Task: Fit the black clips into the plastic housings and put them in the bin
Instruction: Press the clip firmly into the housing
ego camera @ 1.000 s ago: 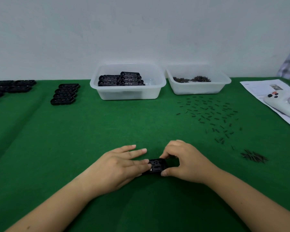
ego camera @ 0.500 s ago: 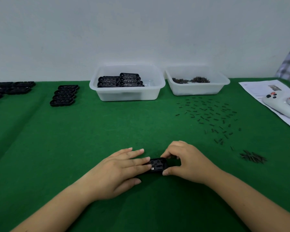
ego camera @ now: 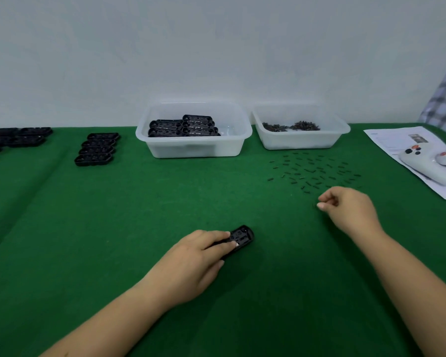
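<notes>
Your left hand (ego camera: 196, 256) is flat-ish on the counter (ego camera: 139, 215), fingers stretched over the near end of a black plastic housing (ego camera: 242, 236) and pinning it to the green felt. The far end of that housing pokes out past your fingertips, open side up. Your right hand (ego camera: 348, 207) is off to the right, well apart from the housing, with the fingers curled in and thumb and forefinger close together. Can't tell if there's a clip pinched in there, it's too small and blurry.

Just beyond that hand you've got a scatter of little black clips (ego camera: 314, 171) spread over the felt. Behind the scatter sits a clear tub (ego camera: 300, 140) with a dark pile of more small parts in it. To its left is the bigger clear bin (ego camera: 193, 148), which holds stacked black housings (ego camera: 183, 126) toward its left side.

Further left there's a short row of four housings (ego camera: 95, 149) lying on the counter, and another bunch (ego camera: 13, 137) at the far left edge. On the right edge a sheet of paper (ego camera: 394, 140) lies under a white game controller (ego camera: 428, 163).
</notes>
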